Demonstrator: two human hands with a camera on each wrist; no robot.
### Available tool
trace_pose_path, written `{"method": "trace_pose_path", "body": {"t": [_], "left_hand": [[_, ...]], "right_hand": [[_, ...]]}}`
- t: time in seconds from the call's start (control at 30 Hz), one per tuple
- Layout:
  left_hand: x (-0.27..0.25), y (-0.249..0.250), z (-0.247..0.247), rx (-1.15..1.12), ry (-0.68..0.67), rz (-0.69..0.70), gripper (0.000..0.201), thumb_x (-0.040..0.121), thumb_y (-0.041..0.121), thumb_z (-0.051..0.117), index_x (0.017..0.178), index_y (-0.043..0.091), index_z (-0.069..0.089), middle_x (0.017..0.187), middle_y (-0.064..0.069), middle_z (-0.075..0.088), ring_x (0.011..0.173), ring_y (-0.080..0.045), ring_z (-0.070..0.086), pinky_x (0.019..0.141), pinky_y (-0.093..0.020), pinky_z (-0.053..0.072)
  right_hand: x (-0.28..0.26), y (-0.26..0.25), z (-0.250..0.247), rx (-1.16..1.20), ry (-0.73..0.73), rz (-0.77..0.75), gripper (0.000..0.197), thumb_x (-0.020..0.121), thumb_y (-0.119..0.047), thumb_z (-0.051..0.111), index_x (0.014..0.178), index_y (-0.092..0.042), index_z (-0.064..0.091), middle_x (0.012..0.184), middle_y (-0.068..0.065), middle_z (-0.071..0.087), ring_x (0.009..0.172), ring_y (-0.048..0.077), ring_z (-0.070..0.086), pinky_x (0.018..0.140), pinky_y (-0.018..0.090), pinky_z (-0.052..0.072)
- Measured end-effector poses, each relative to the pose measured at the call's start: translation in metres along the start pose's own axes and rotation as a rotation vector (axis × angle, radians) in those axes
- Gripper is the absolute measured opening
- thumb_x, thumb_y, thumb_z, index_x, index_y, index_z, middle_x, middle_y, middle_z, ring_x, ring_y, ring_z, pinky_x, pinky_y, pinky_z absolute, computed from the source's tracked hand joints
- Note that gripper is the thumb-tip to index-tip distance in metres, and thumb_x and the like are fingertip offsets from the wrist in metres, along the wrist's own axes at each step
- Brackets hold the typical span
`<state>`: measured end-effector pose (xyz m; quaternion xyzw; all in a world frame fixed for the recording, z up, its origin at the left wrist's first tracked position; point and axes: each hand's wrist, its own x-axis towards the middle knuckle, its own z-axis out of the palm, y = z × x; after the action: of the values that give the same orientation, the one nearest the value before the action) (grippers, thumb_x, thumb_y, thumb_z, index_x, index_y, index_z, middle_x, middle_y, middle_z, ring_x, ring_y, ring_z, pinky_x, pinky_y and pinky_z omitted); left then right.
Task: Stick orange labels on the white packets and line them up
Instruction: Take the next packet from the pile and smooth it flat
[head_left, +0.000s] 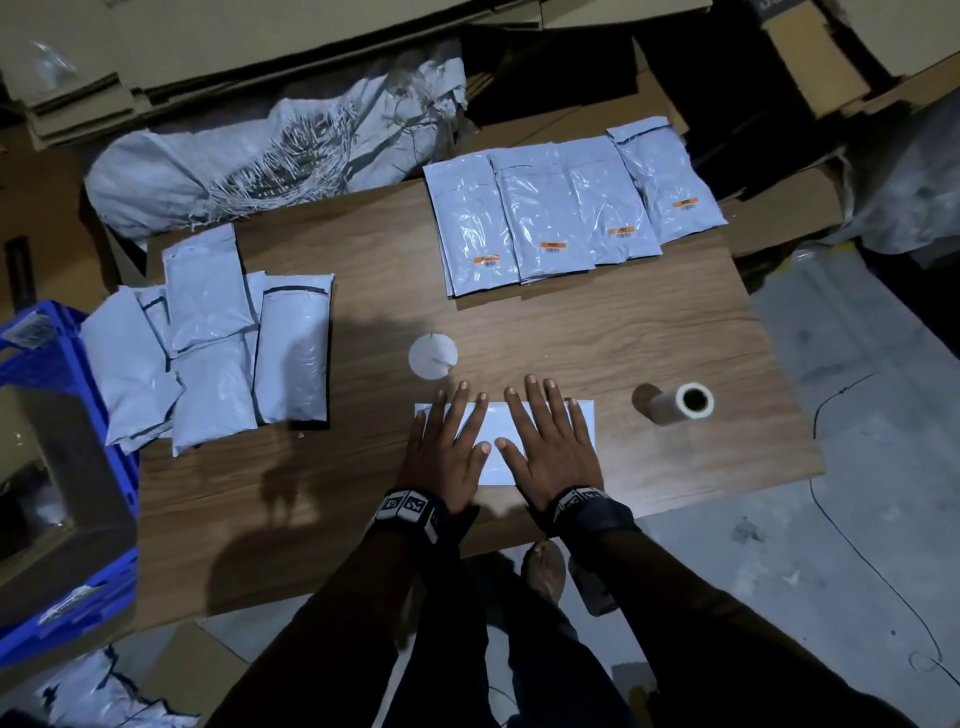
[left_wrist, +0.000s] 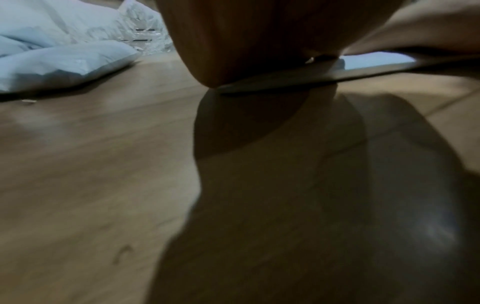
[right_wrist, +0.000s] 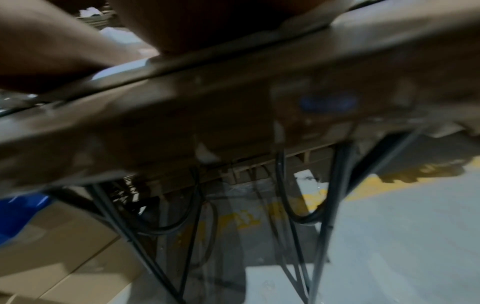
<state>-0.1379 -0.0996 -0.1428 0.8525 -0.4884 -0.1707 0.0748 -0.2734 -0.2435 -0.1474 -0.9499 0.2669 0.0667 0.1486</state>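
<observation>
Both hands lie flat, fingers spread, on a white sheet (head_left: 584, 421) near the table's front edge. My left hand (head_left: 451, 441) covers its left half, my right hand (head_left: 545, 441) its right half. A row of white packets (head_left: 550, 213) with small orange labels (head_left: 551, 247) lies at the back right of the table. A loose pile of unlabelled white packets (head_left: 218, 343) lies at the left. In the left wrist view the palm (left_wrist: 233, 41) presses on the sheet's edge (left_wrist: 285, 80), with packets (left_wrist: 59, 61) behind it.
A white round sticker (head_left: 432, 356) lies on the wooden table (head_left: 597, 332) just beyond my left hand. A roll core (head_left: 680, 404) rests at the right. A blue crate (head_left: 47, 467) stands left of the table, a grey sack (head_left: 270, 140) and cardboard behind.
</observation>
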Motion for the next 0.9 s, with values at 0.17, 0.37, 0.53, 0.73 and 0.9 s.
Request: {"method": "trace_pose_path", "body": {"t": [0.17,0.37,0.53,0.73,0.9], "left_hand": [[-0.003,-0.012,-0.006,-0.029,-0.067,0.005,0.069,0.104,0.044,0.042,0.162,0.035,0.006,0.171,0.006,-0.008,0.157,-0.035,0.003,0.123,-0.058,0.009],[-0.003,-0.004,-0.039,0.028,-0.069,0.009,0.094,0.079,0.034,0.079,0.157,0.017,0.029,0.153,-0.008,0.043,0.133,-0.034,0.048,0.107,-0.051,0.043],[-0.006,0.012,-0.050,0.177,-0.049,-0.074,0.081,0.062,0.037,0.088,0.134,0.018,0.056,0.115,-0.010,0.057,0.102,-0.038,0.055,0.086,-0.047,0.044],[-0.002,0.021,-0.091,0.273,0.189,0.040,0.036,0.044,0.021,0.080,0.076,0.023,0.063,0.073,-0.003,0.056,0.068,-0.032,0.054,0.064,-0.034,0.024],[0.000,0.020,-0.103,0.223,0.159,0.031,0.039,0.048,0.025,0.080,0.085,0.022,0.067,0.075,-0.004,0.059,0.063,-0.033,0.056,0.060,-0.032,0.026]], "right_hand": [[-0.021,0.038,-0.009,0.011,-0.056,0.145,0.077,0.103,-0.065,0.017,0.164,-0.027,-0.011,0.170,-0.006,-0.022,0.157,0.017,-0.020,0.128,0.045,-0.003],[-0.029,0.044,-0.030,0.036,-0.109,0.124,0.082,0.101,-0.052,0.045,0.165,-0.020,0.004,0.173,0.004,0.005,0.159,0.028,0.005,0.126,0.048,0.015],[-0.025,0.031,-0.062,-0.019,-0.025,0.077,0.084,0.067,-0.042,0.074,0.143,-0.022,0.045,0.122,0.006,0.050,0.114,0.035,0.046,0.095,0.048,0.039],[-0.018,0.024,-0.098,-0.132,0.261,-0.036,0.038,0.065,-0.040,0.050,0.096,-0.022,0.063,0.101,0.006,0.056,0.096,0.031,0.044,0.083,0.044,0.028],[-0.008,0.019,-0.110,-0.099,0.163,-0.066,0.040,0.063,-0.032,0.073,0.100,-0.019,0.063,0.101,0.008,0.057,0.092,0.035,0.053,0.071,0.040,0.034]]}}
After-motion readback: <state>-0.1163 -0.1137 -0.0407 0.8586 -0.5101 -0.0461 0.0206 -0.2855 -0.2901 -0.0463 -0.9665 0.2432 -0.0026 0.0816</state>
